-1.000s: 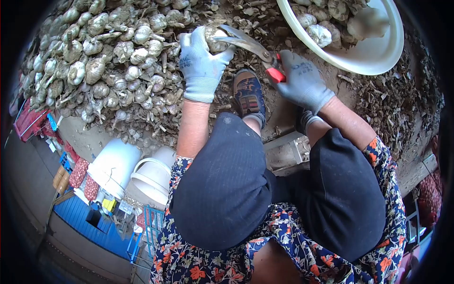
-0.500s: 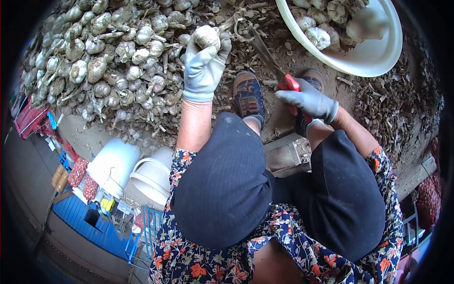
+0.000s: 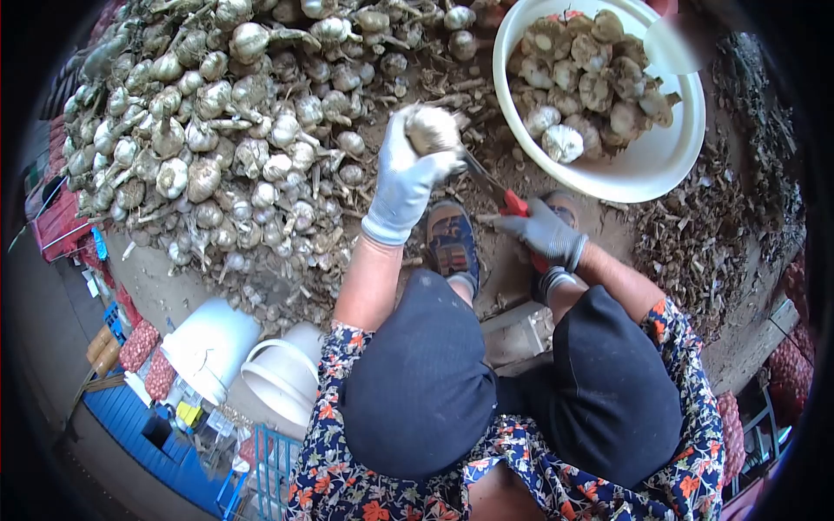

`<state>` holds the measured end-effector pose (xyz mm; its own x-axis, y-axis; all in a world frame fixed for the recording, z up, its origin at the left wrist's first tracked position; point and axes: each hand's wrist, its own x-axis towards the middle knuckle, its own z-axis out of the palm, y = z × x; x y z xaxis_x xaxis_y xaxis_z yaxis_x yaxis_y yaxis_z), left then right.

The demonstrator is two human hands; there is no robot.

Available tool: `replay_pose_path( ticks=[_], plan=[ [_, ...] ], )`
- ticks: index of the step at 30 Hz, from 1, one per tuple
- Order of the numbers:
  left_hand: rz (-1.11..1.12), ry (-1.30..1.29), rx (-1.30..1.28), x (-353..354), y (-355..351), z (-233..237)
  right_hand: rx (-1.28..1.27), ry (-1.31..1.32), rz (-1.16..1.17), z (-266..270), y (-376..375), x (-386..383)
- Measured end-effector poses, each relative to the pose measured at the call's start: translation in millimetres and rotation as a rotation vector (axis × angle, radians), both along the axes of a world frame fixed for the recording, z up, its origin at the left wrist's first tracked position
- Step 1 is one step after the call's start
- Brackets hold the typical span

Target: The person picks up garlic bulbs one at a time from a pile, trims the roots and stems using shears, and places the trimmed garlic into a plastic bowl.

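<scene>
My left hand (image 3: 404, 187), in a grey-white glove, holds a garlic bulb (image 3: 432, 130) above the ground, slightly blurred. My right hand (image 3: 549, 233), gloved too, grips red-handled shears (image 3: 514, 205). Their blades point up and left and reach the underside of the bulb near my left fingers; whether they touch its stem is unclear. To the left lies a large heap of garlic (image 3: 208, 165) with stems on. At the upper right, a white tub (image 3: 638, 182) holds several bulbs.
Dry trimmings (image 3: 695, 252) cover the ground at the right. My shoes (image 3: 452, 243) stand between the heap and the trimmings. White buckets (image 3: 213, 339) are at the lower left, with red net sacks (image 3: 139, 346) beside them. A blurred pale shape overlaps the tub's right rim.
My left hand with the bulb has moved right, toward the shears, and the blades now reach the bulb. The camera view has shifted, so the heap and tub appear lower.
</scene>
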<state>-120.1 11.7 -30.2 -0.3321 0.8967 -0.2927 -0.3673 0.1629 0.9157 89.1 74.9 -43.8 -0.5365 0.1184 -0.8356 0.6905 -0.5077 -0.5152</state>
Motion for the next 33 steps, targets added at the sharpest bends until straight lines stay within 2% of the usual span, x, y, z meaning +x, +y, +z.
replay_pose_path(
  ticks=[1,3,4,5,6,7,8,11,13,16,18,19,21,22,23,26,29,31,33],
  plan=[
    [-0.067,0.084,0.105,4.3,19.3,22.7,0.011,-0.004,0.000,-7.5,-1.4,4.9],
    [-0.231,0.158,0.355,15.9,58.8,59.0,-0.193,-0.113,-0.069,-23.3,-7.3,16.1],
    [-0.317,0.387,0.233,-3.3,73.5,55.8,-0.226,-0.135,-0.100,-25.8,-7.0,16.9],
    [-0.261,0.463,0.073,-20.9,94.0,42.8,-0.226,-0.134,-0.095,-26.0,-5.7,15.5],
    [-0.114,0.703,-0.120,-34.6,107.6,32.5,-0.195,-0.139,-0.104,-26.0,-4.3,14.0],
    [-0.026,0.817,-0.323,-61.2,121.3,-9.8,-0.162,-0.145,-0.112,-26.7,-1.0,14.1],
    [-0.098,1.057,-0.380,-76.9,133.8,-30.4,-0.114,-0.120,-0.117,-39.8,-3.4,18.5],
    [-0.420,1.292,-0.666,-53.7,170.7,-60.9,-0.109,-0.073,-0.269,-34.7,1.4,20.3],
    [-0.333,1.356,-0.764,-30.5,163.7,-93.0,-0.138,-0.107,-0.305,-32.2,5.6,19.6],
    [-0.147,1.223,-0.625,-38.3,135.6,-116.5,-0.049,-0.097,-0.170,-29.7,9.6,23.5],
    [-0.035,1.043,-0.542,-40.9,105.3,-94.8,0.428,-0.145,0.080,-25.6,7.4,22.9],
    [-0.033,1.061,-0.540,-39.9,90.0,-84.9,0.417,-0.142,0.081,-25.8,5.5,22.3],
    [0.017,1.115,-0.647,-34.7,64.7,-70.9,0.688,-0.087,0.172,-24.6,6.1,16.1],
    [0.007,0.998,-0.666,-33.6,54.8,-63.6,0.655,-0.097,0.218,-16.9,9.7,9.9],
    [0.008,1.000,-0.667,-28.5,47.6,-52.9,0.655,-0.095,0.218,-13.7,10.3,4.6],
    [0.000,0.655,-0.678,-11.9,33.7,-26.1,0.738,-0.066,0.311,-9.5,9.5,-8.4],
    [-0.054,0.712,-0.630,-6.8,18.3,-36.0,0.505,-0.071,0.305,0.5,15.4,-24.9],
    [-0.007,0.634,-0.589,-5.4,11.5,-37.8,0.476,-0.063,0.295,-11.8,7.1,-24.5],
    [0.056,0.373,-0.576,-6.4,8.5,-27.0,0.382,0.052,0.186,-24.5,-2.4,-21.9]
  ],
)
